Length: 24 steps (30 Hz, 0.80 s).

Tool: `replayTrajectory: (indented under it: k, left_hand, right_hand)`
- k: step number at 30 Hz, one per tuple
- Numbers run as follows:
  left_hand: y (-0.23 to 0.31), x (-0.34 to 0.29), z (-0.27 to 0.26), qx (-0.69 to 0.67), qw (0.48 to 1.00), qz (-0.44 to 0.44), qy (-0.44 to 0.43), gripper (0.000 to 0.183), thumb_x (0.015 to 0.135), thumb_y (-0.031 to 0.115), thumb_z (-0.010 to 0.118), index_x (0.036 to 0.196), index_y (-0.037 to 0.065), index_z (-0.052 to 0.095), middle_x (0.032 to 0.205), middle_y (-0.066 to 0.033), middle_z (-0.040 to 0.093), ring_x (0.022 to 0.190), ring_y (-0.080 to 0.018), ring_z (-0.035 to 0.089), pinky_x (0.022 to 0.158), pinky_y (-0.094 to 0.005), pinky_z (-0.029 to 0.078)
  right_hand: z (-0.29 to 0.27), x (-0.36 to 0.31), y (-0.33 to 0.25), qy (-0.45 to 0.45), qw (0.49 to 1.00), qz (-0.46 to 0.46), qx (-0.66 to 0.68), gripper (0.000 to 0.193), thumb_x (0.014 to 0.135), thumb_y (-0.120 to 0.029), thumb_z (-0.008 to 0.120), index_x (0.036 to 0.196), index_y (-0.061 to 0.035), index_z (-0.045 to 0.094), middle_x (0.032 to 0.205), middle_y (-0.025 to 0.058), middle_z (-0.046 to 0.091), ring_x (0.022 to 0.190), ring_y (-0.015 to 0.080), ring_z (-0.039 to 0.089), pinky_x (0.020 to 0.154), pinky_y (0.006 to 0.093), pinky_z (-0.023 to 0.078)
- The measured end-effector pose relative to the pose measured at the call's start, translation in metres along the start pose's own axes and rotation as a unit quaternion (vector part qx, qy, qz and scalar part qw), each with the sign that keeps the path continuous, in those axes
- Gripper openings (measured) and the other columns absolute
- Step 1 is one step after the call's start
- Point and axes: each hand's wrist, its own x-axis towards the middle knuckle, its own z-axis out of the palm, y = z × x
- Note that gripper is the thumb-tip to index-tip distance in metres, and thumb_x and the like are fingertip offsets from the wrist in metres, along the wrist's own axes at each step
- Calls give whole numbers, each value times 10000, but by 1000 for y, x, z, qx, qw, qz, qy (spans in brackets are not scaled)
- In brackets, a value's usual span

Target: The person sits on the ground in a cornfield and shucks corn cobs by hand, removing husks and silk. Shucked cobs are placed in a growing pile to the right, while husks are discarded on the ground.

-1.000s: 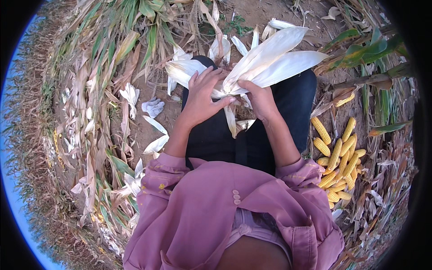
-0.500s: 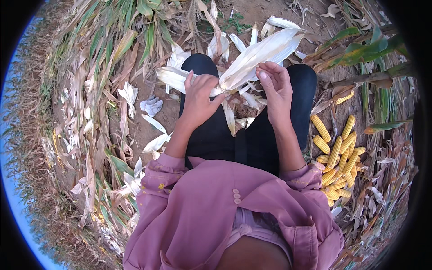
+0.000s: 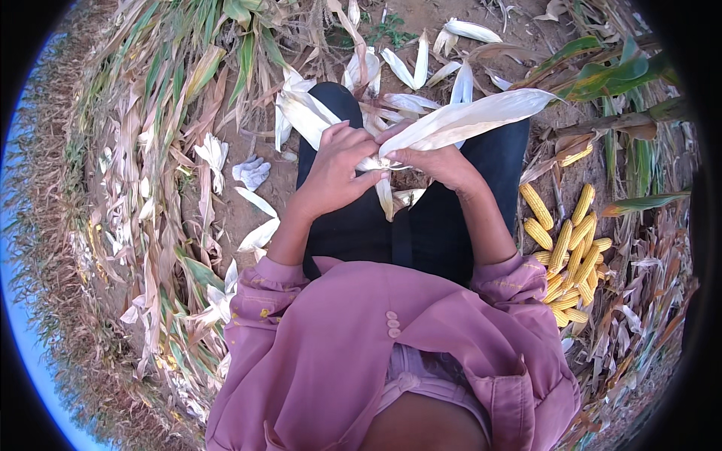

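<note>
Take the meeting of the hands as the dial's centre, with twelve o'clock straight ahead of the person. The left hand (image 3: 340, 161) is clamped around the husk (image 3: 307, 113), whose pale end sticks out toward ten o'clock. The right hand (image 3: 438, 161) is closed on one broad leaf (image 3: 477, 126), its thumb on the near side and fingers behind; the leaf spreads toward two o'clock. Husk and leaf meet at the base (image 3: 387, 162), between the hands and above the legs (image 3: 350, 237). No kernels show there, so what the left palm covers cannot be told.

To peel well, the left hand should act as the anchor, firm and close to the base, so that the pull does not twist the whole bundle. The right hand's pinch near the base looks sound: a grip out at the leaf's tip would probably tear it short. A steady pull toward four o'clock, folding the leaf back over its root, should part it more cleanly than a jerk toward two. A strip (image 3: 385, 199) shows at six o'clock, just below the hands; whether it is attached cannot be told, so it is best kept out of the pinch.

The cobs (image 3: 560, 252) lie bare at four o'clock, well apart from the hands. Shed husks (image 3: 410, 74) lie at twelve, and a glove (image 3: 252, 173) at nine.
</note>
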Motion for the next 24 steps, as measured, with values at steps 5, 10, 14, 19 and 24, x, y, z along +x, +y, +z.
replayTrajectory:
  k: [5,10,14,19,24]
  left_hand:
    - [0,3,2,8,1000,8,-11,328,774,299,673,940,21,617,906,-79,561,959,-255,532,1043,-461,237]
    - [-5,7,3,-1,1000,3,-21,335,795,336,655,940,36,629,880,-68,572,959,-249,538,1070,-470,208]
    - [-11,0,14,30,999,-11,-17,303,773,303,690,940,57,633,888,-49,587,968,-225,549,1085,-468,198]
    - [-25,8,26,42,999,26,-2,293,778,336,673,905,76,636,875,-54,591,983,-220,541,1072,-483,203]
    - [-28,10,26,50,998,30,-10,287,773,347,668,847,70,641,815,-52,574,960,-222,544,1058,-497,205]
  right_hand:
    - [-6,4,13,-11,997,-63,-45,203,806,-121,702,968,-9,650,929,48,642,890,119,575,787,273,469]
    - [0,2,26,85,995,-38,-36,271,815,-170,711,999,6,620,921,70,638,848,136,584,745,280,477]
    - [12,2,18,119,990,29,-74,347,804,-186,727,1047,16,581,958,88,624,869,151,580,753,291,473]
    - [11,3,33,190,981,-7,-43,215,861,-208,678,930,-14,616,822,37,611,668,80,539,538,222,439]
    - [18,5,34,231,970,-41,-69,226,858,-182,681,955,6,601,833,53,604,664,101,535,526,231,441]
